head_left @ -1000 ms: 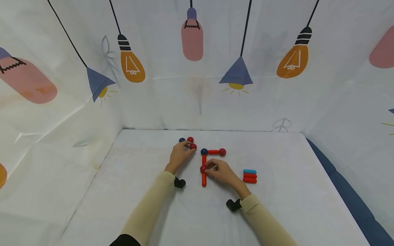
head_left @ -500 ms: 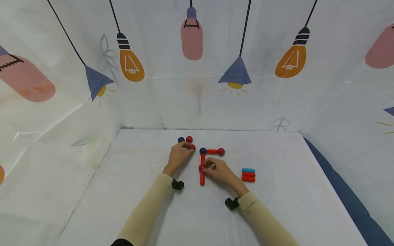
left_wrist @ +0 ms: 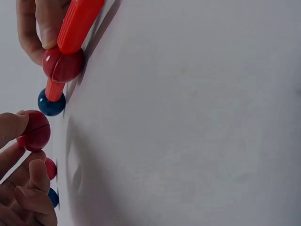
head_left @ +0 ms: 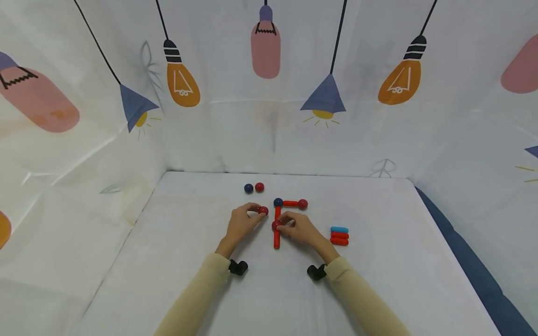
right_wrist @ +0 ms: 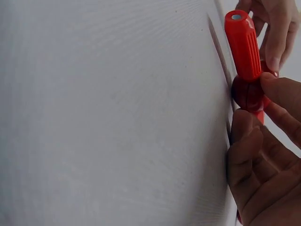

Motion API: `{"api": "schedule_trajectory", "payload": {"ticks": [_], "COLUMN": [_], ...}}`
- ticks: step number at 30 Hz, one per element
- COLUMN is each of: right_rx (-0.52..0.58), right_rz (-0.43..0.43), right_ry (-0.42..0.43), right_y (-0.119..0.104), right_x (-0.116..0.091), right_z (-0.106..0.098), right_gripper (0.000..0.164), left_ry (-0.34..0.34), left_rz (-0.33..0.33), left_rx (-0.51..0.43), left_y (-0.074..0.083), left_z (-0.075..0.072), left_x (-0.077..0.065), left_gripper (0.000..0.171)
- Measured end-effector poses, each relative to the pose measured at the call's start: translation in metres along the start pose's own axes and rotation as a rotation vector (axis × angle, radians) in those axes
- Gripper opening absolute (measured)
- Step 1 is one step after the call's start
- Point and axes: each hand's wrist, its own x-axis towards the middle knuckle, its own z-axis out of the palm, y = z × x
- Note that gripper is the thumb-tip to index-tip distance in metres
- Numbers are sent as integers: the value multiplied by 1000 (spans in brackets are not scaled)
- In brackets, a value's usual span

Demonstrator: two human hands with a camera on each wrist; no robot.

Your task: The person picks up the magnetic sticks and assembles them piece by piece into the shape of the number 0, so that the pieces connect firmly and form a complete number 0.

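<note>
My left hand (head_left: pixel 241 225) pinches a loose red ball (head_left: pixel 263 210) between thumb and fingers, left of a joined figure of rods and balls. In the left wrist view the held red ball (left_wrist: pixel 37 131) shows a seam line. My right hand (head_left: pixel 300 229) pinches the figure's middle red ball (head_left: pixel 275 225). From that ball a red rod (head_left: pixel 276 240) points toward me, its free end hollow in the right wrist view. Another red rod (head_left: pixel 278 212) runs away to a dark blue ball (head_left: pixel 278 202), where a third red rod (head_left: pixel 290 203) leads right to a red ball (head_left: pixel 303 204).
A loose dark blue ball (head_left: pixel 248 188) and a red ball (head_left: pixel 259 187) lie behind the left hand. To the right, one light blue rod (head_left: pixel 339 229) lies beside two red rods (head_left: pixel 339 238). A printed sheet (head_left: pixel 235 135) hangs behind the white table (head_left: pixel 399 261).
My left hand has drawn its red ball toward me, away from the two loose balls. The right hand stays at the middle ball. The head view shifts slightly.
</note>
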Motion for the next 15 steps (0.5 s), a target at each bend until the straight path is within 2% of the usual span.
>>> {"api": "schedule_trajectory", "payload": {"ticks": [9, 15], "right_rx": [-1, 44], "right_rz": [28, 48], "right_ry": [-10, 8], "right_y": [-2, -2], "right_x": [4, 7], "right_z": [-4, -7], "right_gripper": [28, 28], "left_ry": [-37, -113], "left_rz": [36, 40], "left_rx": [15, 30], "left_y": [0, -3], "left_z": [-5, -6], "left_x": [-13, -22], "left_gripper": [30, 32]}}
